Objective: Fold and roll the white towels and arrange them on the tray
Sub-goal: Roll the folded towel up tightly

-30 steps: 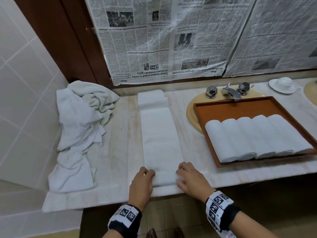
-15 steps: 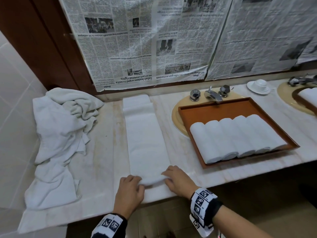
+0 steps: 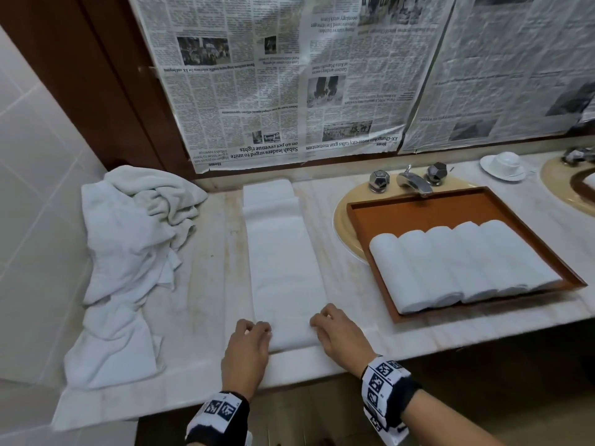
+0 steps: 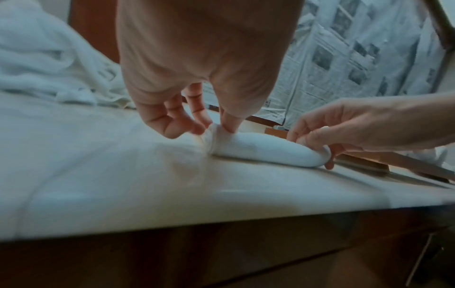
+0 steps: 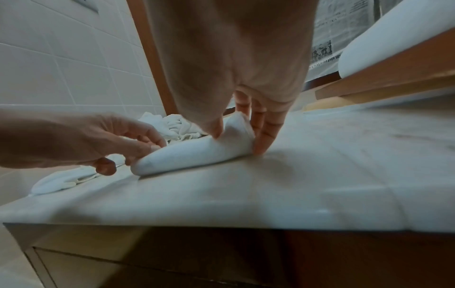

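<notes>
At the counter (image 3: 206, 317) edge, the left hand (image 3: 246, 352) and right hand (image 3: 341, 336) each close a pinching grip on one end of the folded towel (image 3: 283, 262), its near end rolled. Farther right, five rolled towels (image 3: 457, 262) lie in the tray (image 3: 418, 204).

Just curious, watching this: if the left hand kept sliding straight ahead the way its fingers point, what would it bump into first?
The left hand already pinches the rolled near end of the folded towel. Straight ahead it would likely run along that strip's left edge over the bare counter, probably passing right of the towel heap; depth is unclear.
</notes>
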A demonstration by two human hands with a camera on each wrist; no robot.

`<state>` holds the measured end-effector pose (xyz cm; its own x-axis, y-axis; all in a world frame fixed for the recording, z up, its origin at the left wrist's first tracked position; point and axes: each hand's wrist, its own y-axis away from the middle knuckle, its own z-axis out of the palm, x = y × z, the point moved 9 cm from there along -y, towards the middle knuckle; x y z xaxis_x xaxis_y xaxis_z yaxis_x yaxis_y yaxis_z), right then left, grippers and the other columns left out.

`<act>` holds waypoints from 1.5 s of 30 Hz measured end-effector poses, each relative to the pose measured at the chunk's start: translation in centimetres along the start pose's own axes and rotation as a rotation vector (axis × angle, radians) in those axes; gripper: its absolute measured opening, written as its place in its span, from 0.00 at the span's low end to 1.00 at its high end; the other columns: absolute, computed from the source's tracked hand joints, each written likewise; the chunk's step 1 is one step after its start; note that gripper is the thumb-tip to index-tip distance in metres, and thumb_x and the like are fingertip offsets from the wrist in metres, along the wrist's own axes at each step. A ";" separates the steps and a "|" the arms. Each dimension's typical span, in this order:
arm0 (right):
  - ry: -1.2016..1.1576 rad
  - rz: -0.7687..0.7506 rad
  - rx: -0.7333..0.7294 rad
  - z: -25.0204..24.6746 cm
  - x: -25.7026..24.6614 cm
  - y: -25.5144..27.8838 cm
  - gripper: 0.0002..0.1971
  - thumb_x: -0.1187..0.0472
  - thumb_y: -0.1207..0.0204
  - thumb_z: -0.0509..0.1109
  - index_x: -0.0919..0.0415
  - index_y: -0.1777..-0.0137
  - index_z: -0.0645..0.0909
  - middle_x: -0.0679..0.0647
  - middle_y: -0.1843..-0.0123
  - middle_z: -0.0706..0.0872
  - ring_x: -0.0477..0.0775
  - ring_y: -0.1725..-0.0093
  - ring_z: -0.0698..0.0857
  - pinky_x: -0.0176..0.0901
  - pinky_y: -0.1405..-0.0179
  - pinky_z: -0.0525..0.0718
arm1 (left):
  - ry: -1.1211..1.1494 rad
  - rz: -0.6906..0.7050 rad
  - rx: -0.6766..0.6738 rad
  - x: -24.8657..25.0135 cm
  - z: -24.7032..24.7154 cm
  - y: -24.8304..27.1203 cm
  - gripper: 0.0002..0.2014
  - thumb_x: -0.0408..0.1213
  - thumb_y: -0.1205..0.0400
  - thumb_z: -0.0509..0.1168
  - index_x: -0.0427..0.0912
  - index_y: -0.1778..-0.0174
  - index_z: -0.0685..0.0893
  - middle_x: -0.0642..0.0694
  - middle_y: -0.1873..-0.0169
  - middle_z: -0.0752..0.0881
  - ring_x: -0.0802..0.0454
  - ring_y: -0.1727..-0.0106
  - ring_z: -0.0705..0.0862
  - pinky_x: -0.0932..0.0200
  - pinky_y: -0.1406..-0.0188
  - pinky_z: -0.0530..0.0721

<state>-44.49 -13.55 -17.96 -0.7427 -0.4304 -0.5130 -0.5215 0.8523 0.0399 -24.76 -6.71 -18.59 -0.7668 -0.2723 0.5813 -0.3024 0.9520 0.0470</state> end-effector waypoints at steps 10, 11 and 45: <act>0.185 -0.091 0.015 0.7 -0.6 1.1 0.20 0.58 0.40 0.77 0.51 0.46 0.84 0.49 0.42 0.81 0.53 0.43 0.78 0.40 0.63 0.85 | -0.093 0.156 -0.051 -0.1 1.3 2.2 0.22 0.53 0.21 0.71 0.54 0.32 0.82 0.58 0.35 0.76 0.54 0.41 0.78 0.61 0.55 0.84; 0.157 -0.095 0.020 0.7 -0.8 1.0 0.17 0.59 0.37 0.76 0.52 0.46 0.85 0.49 0.44 0.81 0.53 0.44 0.80 0.40 0.61 0.85 | -0.071 0.141 -0.033 -0.1 1.1 2.0 0.20 0.52 0.20 0.70 0.54 0.32 0.83 0.58 0.36 0.77 0.55 0.41 0.78 0.61 0.54 0.83; 0.214 -0.066 -0.103 0.6 -2.1 -0.2 0.18 0.55 0.22 0.67 0.59 0.33 0.77 0.54 0.34 0.74 0.57 0.35 0.74 0.45 0.44 0.80 | -0.123 0.116 -0.065 1.8 0.3 0.3 0.21 0.49 0.26 0.68 0.50 0.37 0.87 0.51 0.41 0.85 0.45 0.36 0.79 0.52 0.50 0.85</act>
<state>-42.57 -12.67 -17.40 -0.7721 -0.5462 -0.3248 -0.6035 0.7904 0.1055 -26.40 -6.92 -17.82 -0.8591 -0.1718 0.4821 -0.1742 0.9839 0.0401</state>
